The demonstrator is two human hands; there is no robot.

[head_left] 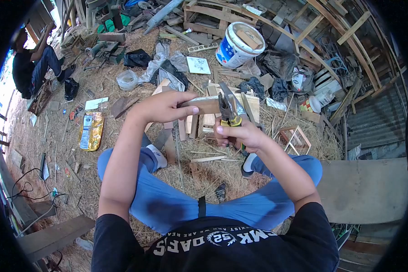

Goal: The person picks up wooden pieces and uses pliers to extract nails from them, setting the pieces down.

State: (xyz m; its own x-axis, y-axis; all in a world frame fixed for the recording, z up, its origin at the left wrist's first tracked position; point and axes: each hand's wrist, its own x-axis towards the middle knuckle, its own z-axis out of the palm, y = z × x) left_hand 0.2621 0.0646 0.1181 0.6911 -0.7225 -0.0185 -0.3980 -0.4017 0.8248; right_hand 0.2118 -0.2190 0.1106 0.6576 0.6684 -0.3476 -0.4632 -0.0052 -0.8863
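My left hand is closed round the left end of a short wooden piece, held level in front of me. My right hand grips pliers with yellow-and-black handles. The dark jaws of the pliers point up and meet the right end of the wooden piece; whether they pinch something there is too small to tell. Below and behind my hands, several wooden strips and boards lie on the straw-covered ground. A small wooden frame rests to the right of my right hand.
Another person sits at the far left. A white-and-blue bucket holding wood stands ahead. A gold packet lies at left, a white tile ahead. At right are a curved wooden structure and a broad board.
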